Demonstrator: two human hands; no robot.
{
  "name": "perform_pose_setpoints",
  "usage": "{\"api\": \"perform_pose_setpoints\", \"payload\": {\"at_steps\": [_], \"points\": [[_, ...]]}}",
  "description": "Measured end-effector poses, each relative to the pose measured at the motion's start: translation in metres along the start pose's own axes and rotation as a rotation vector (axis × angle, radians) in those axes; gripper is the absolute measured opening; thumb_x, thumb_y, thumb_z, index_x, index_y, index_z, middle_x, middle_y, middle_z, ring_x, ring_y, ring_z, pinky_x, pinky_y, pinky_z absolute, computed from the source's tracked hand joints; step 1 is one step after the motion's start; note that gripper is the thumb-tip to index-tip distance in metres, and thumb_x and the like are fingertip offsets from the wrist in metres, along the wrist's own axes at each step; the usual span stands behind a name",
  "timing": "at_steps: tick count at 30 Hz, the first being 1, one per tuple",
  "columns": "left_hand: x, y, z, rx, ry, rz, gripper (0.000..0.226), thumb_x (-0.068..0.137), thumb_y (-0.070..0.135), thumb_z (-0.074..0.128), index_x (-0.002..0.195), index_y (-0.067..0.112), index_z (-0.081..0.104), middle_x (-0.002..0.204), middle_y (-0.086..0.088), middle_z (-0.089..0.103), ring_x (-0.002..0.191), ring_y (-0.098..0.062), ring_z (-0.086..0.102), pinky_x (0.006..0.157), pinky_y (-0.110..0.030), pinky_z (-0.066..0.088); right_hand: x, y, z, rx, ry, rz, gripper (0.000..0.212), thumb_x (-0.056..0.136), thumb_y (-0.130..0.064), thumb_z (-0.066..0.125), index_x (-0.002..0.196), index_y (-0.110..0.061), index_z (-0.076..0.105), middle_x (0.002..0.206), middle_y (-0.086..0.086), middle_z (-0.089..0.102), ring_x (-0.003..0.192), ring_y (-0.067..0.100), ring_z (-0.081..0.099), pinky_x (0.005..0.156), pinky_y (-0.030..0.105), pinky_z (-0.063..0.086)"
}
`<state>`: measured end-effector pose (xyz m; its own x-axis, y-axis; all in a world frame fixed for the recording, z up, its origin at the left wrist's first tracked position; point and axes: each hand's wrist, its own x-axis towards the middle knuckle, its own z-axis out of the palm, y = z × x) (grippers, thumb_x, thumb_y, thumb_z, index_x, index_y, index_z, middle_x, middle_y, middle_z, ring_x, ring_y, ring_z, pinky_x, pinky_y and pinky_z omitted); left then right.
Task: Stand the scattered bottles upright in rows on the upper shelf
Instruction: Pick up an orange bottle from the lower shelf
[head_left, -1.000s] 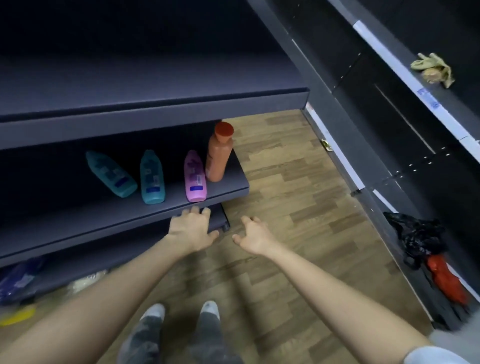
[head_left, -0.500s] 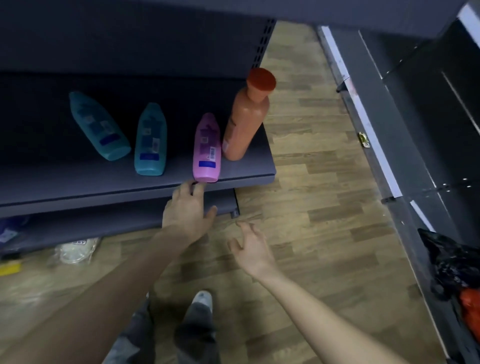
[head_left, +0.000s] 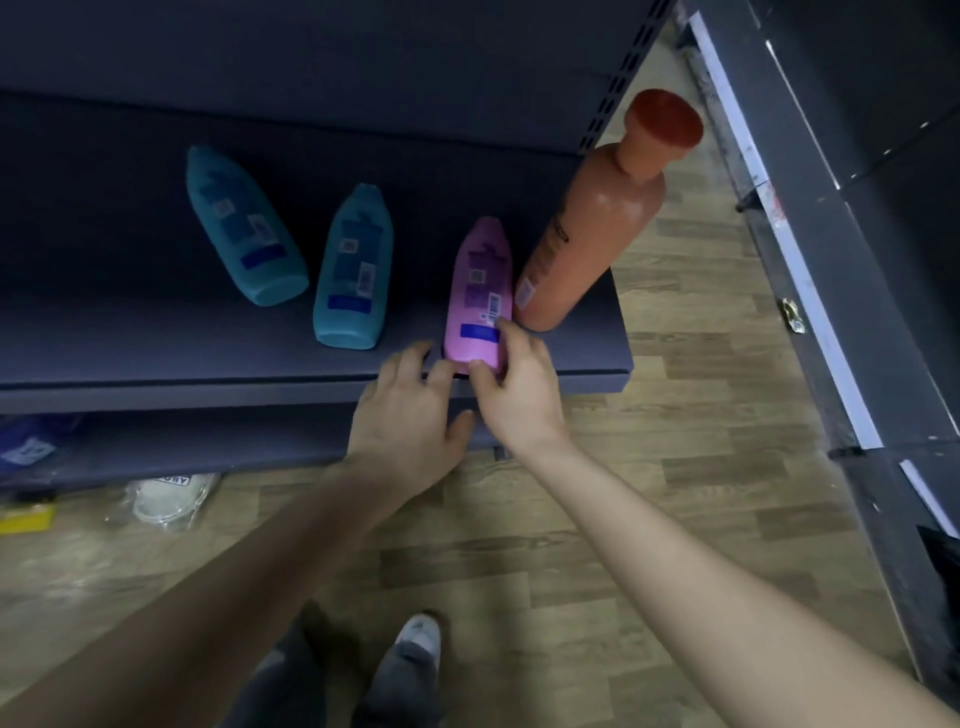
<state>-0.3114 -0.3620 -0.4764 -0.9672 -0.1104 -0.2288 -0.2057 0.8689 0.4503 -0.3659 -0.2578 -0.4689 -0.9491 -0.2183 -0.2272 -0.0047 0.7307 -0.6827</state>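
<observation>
The right hand (head_left: 519, 387) pinches the pink bottle (head_left: 480, 291); left hand (head_left: 410, 415) just beside.

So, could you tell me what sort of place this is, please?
Likely a shop aisle: a dark metal shelf with a slotted upright, a barcoded pink bottle among others, and a second rack across the wooden floor.

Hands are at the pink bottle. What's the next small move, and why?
Probably tip the pink bottle up onto its base. It lies flat on the shelf, the right hand pinches its bottom end, the left hand is open beside it, and the orange bottle next to it already stands.
</observation>
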Motion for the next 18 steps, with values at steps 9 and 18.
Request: {"api": "perform_pose_setpoints", "payload": {"at_steps": [9, 18], "points": [[0.005, -0.019, -0.017, 0.075, 0.011, 0.025, 0.060, 0.090, 0.037, 0.053, 0.143, 0.018, 0.033, 0.151, -0.008, 0.023, 0.138, -0.026, 0.024, 0.107, -0.039, 0.031, 0.023, -0.022, 0.025, -0.051, -0.014, -0.018, 0.059, 0.093, -0.006, 0.051, 0.148, -0.011, 0.031, 0.129, 0.020, 0.048, 0.117, 0.033, 0.049, 0.088, 0.025, 0.036], [0.006, -0.022, -0.025, 0.098, 0.008, 0.021, 0.055, 0.090, 0.037, 0.053, 0.138, 0.016, 0.038, 0.148, -0.008, 0.029, 0.135, -0.026, 0.029, 0.103, -0.039, 0.034, 0.034, -0.028, 0.024, -0.043, -0.081, -0.061, 0.057, 0.093, -0.008, 0.048, 0.147, -0.017, 0.032, 0.141, 0.011, 0.043, 0.127, 0.026, 0.042, 0.098, 0.025, 0.033]]}}
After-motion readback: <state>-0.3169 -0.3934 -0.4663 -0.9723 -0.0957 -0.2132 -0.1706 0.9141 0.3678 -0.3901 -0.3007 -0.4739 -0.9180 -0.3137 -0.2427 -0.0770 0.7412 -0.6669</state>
